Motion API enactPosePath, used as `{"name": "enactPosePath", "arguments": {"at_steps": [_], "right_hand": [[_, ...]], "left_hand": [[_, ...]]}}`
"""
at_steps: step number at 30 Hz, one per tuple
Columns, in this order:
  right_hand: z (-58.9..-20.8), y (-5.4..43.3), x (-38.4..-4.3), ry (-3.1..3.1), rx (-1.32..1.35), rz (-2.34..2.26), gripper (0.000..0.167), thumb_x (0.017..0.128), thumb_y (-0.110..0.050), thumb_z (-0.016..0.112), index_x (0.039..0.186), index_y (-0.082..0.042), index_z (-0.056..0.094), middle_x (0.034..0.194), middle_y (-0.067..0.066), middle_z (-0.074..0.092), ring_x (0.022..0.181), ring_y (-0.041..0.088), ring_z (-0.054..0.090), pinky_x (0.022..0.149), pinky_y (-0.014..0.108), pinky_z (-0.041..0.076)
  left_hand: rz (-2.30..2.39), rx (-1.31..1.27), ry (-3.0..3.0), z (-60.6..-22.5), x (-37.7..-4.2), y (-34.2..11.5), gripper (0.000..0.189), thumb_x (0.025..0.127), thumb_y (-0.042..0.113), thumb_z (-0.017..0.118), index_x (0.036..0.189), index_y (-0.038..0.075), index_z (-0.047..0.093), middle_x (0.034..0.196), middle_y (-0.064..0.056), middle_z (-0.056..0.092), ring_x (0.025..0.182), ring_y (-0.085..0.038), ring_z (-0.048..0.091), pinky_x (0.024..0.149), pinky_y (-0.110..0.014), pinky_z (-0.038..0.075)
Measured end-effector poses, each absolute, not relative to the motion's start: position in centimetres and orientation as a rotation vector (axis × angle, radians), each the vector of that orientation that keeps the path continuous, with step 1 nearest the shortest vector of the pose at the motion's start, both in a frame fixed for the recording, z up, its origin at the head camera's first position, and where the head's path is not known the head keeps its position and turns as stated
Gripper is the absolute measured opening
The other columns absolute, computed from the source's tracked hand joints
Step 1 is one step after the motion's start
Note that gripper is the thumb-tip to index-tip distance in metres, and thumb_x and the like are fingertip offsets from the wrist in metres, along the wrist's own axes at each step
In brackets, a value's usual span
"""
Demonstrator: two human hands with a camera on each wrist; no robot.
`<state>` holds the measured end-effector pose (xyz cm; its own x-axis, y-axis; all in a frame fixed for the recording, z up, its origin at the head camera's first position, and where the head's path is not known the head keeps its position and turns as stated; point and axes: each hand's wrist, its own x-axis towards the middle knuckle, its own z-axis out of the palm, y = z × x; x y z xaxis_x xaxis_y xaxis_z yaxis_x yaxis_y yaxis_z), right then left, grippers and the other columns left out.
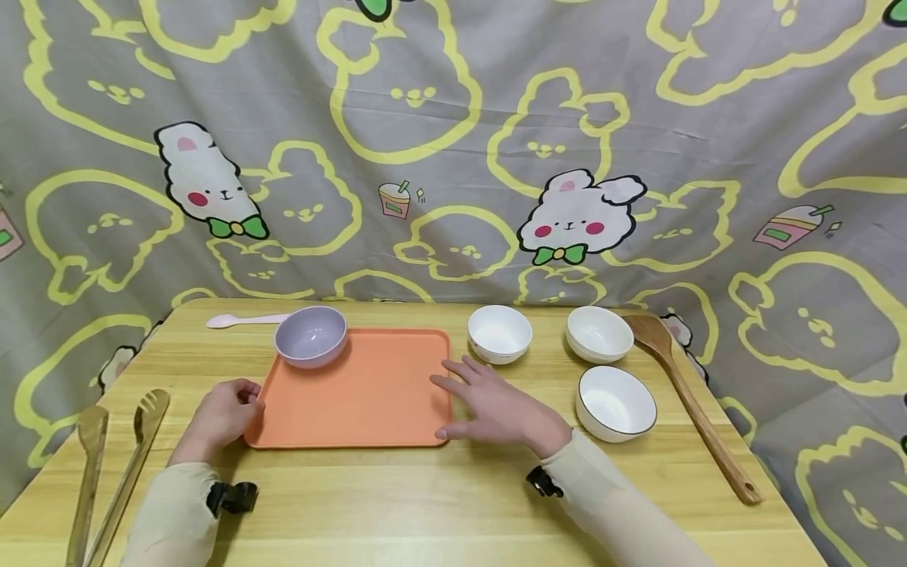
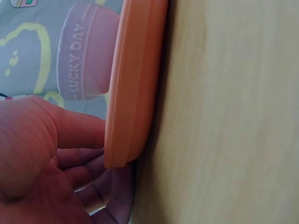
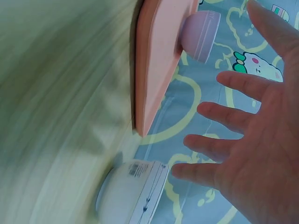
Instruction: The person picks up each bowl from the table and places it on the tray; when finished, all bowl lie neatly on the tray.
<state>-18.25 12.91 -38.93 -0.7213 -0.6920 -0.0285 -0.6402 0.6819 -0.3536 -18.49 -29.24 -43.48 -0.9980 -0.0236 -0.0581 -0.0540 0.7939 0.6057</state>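
An orange rectangular tray lies on the wooden table, with a purple bowl standing on its back left corner. My left hand grips the tray's left rim; in the left wrist view the thumb is against the rim and other fingers reach below the edge. Raised lettering reading "LUCKY DAY" shows on the bowl there. Over the tray's right edge is my right hand, its fingers spread and holding nothing. A white bowl stands just beyond that hand, right of the tray.
Two more white bowls stand farther right, beside a long wooden spatula. A pale pink spoon lies behind the purple bowl. At the left are two wooden utensils, one a slotted spoon. A patterned curtain hangs behind the table.
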Motion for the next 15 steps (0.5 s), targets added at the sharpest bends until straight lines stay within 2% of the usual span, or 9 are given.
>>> {"name": "enactPosePath", "arguments": {"at_steps": [3, 8, 15], "right_hand": [[-39.2, 13.4, -17.9, 2.744, -1.080, -0.483, 0.077, 0.090, -0.059, 0.060, 0.152, -0.019, 0.037, 0.158, 0.010, 0.025, 0.146, 0.034, 0.011, 0.113, 0.053, 0.014], [-39.5, 14.1, -17.5, 2.753, -1.034, -0.493, 0.078, 0.090, -0.059, 0.061, 0.153, -0.022, 0.036, 0.159, 0.007, 0.023, 0.146, 0.029, 0.008, 0.113, 0.047, 0.017], [-39.2, 15.0, -16.9, 2.773, -1.002, -0.543, 0.076, 0.090, -0.055, 0.064, 0.153, -0.023, 0.036, 0.160, 0.005, 0.021, 0.146, 0.027, 0.012, 0.113, 0.045, 0.020]], "left_hand": [[0.993, -0.069, 2.925, -43.5, -18.5, -29.4, 0.023, 0.087, 0.005, 0.059, 0.102, -0.012, 0.060, 0.085, -0.013, 0.059, 0.079, -0.028, 0.054, 0.068, -0.038, 0.042], [1.002, -0.053, 2.925, -43.6, -18.4, -29.5, 0.023, 0.086, 0.005, 0.059, 0.101, -0.012, 0.060, 0.085, -0.013, 0.059, 0.078, -0.027, 0.054, 0.068, -0.037, 0.043], [1.017, -0.042, 2.921, -43.7, -18.6, -29.6, 0.022, 0.087, 0.004, 0.058, 0.101, -0.012, 0.061, 0.085, -0.013, 0.060, 0.078, -0.027, 0.054, 0.068, -0.037, 0.043]]}}
